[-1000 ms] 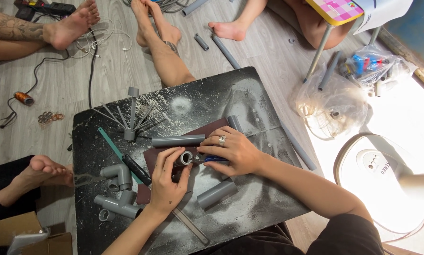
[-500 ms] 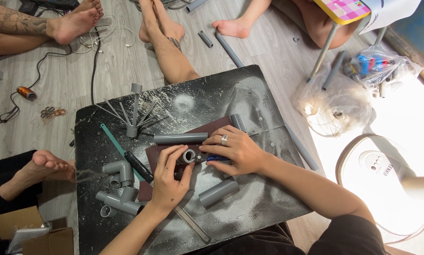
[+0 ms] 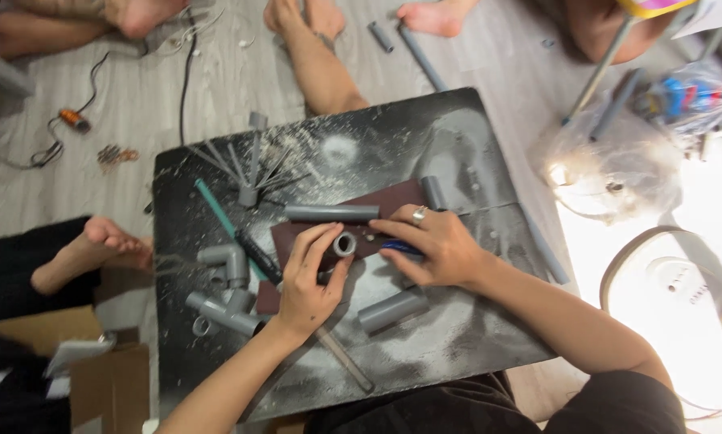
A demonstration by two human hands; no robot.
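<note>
1. A dusty black work board (image 3: 457,337) lies on a pale wood-grain floor, and the person sits at its near edge, looking straight down on it.
2. Nearest the person, a loose short grey plastic pipe piece (image 3: 391,310) rests on the board beside a thin grey rod (image 3: 341,359) that runs out from under the left wrist.
3. The left hand (image 3: 306,283) is closed around a short grey plastic pipe stub (image 3: 342,244), open end up, pinning it over a dark reddish-brown abrasive sheet (image 3: 377,210).
4. The right hand (image 3: 437,245) (ring on one finger) curls over a small blue-handled tool (image 3: 401,248), its tip hidden beside the stub.
5. A judgement: to work the stub's end cleanly, the left hand should keep the stub from rolling while the right makes short, even strokes around the rim.
6. Left of the hands sits a cluster of grey plastic elbow and tee fittings (image 3: 226,283), with a green rod (image 3: 220,217) and a black rod (image 3: 258,255) angled past them.
7. Further out, a longer grey pipe length (image 3: 331,213) lies across the sheet's top edge.
8. Beyond the board are other people's bare feet (image 3: 104,245) and a clear plastic bag (image 3: 602,173) at the right.
</note>
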